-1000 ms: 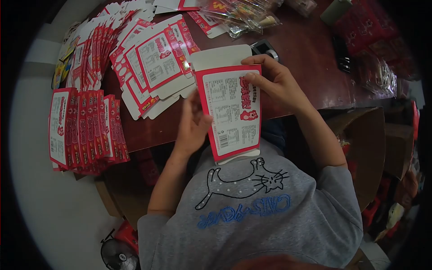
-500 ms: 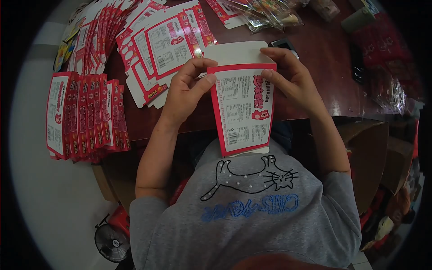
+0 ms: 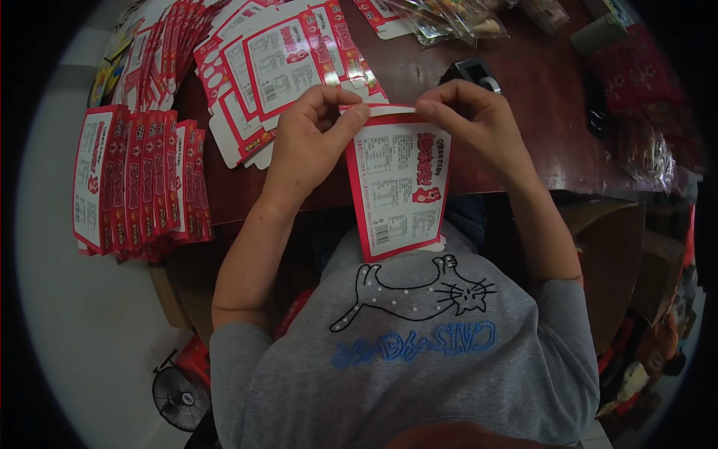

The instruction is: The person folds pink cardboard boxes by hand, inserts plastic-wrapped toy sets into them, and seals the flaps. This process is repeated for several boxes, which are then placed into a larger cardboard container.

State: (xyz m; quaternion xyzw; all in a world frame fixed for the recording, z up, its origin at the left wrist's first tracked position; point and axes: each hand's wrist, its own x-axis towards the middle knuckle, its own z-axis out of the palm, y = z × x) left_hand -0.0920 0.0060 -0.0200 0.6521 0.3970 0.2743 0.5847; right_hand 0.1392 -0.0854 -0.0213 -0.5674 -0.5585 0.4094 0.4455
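A red and white printed carton (image 3: 396, 187) leans between the table edge and the grey shirt, its printed panel facing up. At its top left corner my left hand (image 3: 318, 135) pinches the edge between thumb and fingers. My right hand (image 3: 475, 123) pinches the top right corner in the same way. Between the two hands the white top flap (image 3: 390, 110) is bent over and shows as a narrow strip. A small white tab shows at the carton's lower right end.
Flat printed cartons (image 3: 284, 63) lie behind my left hand on the dark red table (image 3: 523, 67). A row of folded cartons (image 3: 138, 179) stands at the left. Clear plastic packets (image 3: 449, 19) and a black tape-like object (image 3: 471, 72) are at the back.
The white top flap, upright and wide before, is now folded down to a thin strip. My right hand has moved slightly left and its fingers have closed at the corner.
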